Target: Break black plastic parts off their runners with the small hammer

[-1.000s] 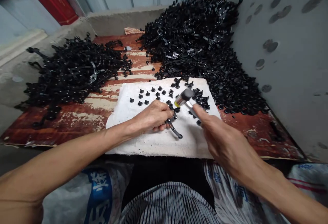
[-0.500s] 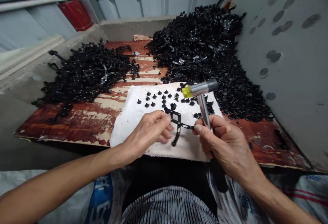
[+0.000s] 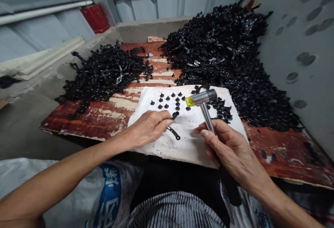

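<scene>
My left hand (image 3: 148,128) is closed around a black bracket-like part (image 3: 173,132); one curved arm with a hole at its end sticks out, and the rest is hidden by the fingers. In my right hand (image 3: 232,144) is a hammer (image 3: 208,116), its metal head upward with one yellow face and one dark face. Below both hands lies a white pad (image 3: 153,148). Several small black round-based studs (image 3: 168,98) stand on it in loose rows. More black discs (image 3: 221,110) are bunched behind the hammer.
A big heap of black parts (image 3: 214,43) rises at the back right, with black discs (image 3: 271,106) spilling along the right. Another pile of black parts (image 3: 104,71) lies left on the worn red board (image 3: 86,125). A grey panel (image 3: 302,82) bounds the right side. Printed sacks (image 3: 75,182) sit below.
My left hand has taken the black part away from my right hand's fingertips and moved it left. The hammer stays in my right hand. The view has turned slightly left.
</scene>
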`<control>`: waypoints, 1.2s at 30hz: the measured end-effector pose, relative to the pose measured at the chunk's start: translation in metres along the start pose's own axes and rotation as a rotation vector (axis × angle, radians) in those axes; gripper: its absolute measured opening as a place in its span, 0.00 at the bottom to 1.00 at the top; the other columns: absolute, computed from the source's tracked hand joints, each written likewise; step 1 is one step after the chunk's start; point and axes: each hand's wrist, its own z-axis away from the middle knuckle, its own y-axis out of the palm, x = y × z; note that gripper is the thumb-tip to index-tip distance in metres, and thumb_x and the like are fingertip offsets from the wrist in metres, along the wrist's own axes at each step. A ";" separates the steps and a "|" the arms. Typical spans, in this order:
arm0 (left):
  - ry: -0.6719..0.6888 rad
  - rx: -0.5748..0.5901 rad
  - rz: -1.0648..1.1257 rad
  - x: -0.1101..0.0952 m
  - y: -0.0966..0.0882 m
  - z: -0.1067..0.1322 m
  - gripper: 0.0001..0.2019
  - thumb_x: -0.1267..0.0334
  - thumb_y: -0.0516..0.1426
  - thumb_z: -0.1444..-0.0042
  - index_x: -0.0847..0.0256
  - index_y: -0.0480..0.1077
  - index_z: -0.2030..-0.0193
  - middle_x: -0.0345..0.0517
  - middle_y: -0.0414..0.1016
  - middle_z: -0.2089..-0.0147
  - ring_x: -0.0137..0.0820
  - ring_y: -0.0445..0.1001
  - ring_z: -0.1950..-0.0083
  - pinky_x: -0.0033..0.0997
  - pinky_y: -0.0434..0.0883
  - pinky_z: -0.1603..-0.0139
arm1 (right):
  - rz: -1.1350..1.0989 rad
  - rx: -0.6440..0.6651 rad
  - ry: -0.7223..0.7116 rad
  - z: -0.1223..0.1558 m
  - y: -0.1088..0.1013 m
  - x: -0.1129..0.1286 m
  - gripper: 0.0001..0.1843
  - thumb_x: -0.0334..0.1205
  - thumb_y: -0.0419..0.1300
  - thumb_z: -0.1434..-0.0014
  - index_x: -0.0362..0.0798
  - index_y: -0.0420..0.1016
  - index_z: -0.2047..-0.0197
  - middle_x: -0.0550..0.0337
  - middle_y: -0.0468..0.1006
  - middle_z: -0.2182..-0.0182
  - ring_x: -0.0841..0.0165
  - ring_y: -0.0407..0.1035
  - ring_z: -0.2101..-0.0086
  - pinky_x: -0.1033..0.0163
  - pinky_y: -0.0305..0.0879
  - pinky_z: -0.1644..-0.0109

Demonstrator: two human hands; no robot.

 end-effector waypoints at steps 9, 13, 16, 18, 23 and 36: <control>-0.020 0.019 0.077 0.026 0.000 -0.013 0.16 0.59 0.48 0.36 0.62 0.64 0.73 0.36 0.64 0.75 0.24 0.62 0.73 0.25 0.58 0.72 | -0.027 -0.010 0.132 -0.007 -0.003 -0.010 0.20 0.58 0.59 0.43 0.48 0.69 0.62 0.69 0.63 0.84 0.75 0.53 0.85 0.69 0.50 0.85; -0.025 0.012 0.051 0.026 0.001 -0.014 0.15 0.59 0.48 0.36 0.61 0.64 0.73 0.36 0.64 0.75 0.24 0.61 0.73 0.25 0.57 0.72 | -0.040 -0.020 0.132 -0.005 -0.003 -0.011 0.20 0.58 0.59 0.43 0.48 0.70 0.62 0.68 0.65 0.84 0.75 0.52 0.86 0.69 0.48 0.85; -0.026 0.015 0.031 0.027 0.002 -0.016 0.15 0.59 0.47 0.36 0.61 0.64 0.73 0.36 0.65 0.75 0.24 0.62 0.73 0.25 0.57 0.71 | -0.033 -0.028 0.117 -0.004 -0.004 -0.013 0.19 0.57 0.59 0.43 0.48 0.70 0.62 0.66 0.67 0.82 0.75 0.53 0.86 0.69 0.49 0.85; -0.026 0.019 0.019 0.027 0.003 -0.016 0.15 0.60 0.47 0.36 0.61 0.64 0.73 0.36 0.65 0.75 0.24 0.63 0.72 0.26 0.57 0.71 | -0.023 -0.027 0.115 -0.004 -0.005 -0.013 0.19 0.57 0.59 0.42 0.48 0.70 0.62 0.66 0.67 0.82 0.75 0.54 0.86 0.69 0.50 0.86; -0.032 0.023 0.012 0.027 0.003 -0.016 0.16 0.59 0.47 0.35 0.61 0.64 0.73 0.36 0.65 0.75 0.24 0.62 0.73 0.26 0.57 0.71 | -0.004 -0.026 0.127 -0.005 -0.005 -0.012 0.19 0.57 0.59 0.42 0.48 0.71 0.62 0.67 0.66 0.83 0.75 0.55 0.86 0.69 0.49 0.86; -0.060 0.055 -0.022 0.019 -0.001 -0.018 0.15 0.61 0.47 0.37 0.61 0.59 0.75 0.35 0.60 0.77 0.24 0.59 0.74 0.26 0.55 0.72 | 0.042 -0.002 0.055 -0.001 -0.006 -0.013 0.16 0.54 0.57 0.37 0.49 0.72 0.59 0.66 0.67 0.81 0.73 0.58 0.82 0.68 0.55 0.82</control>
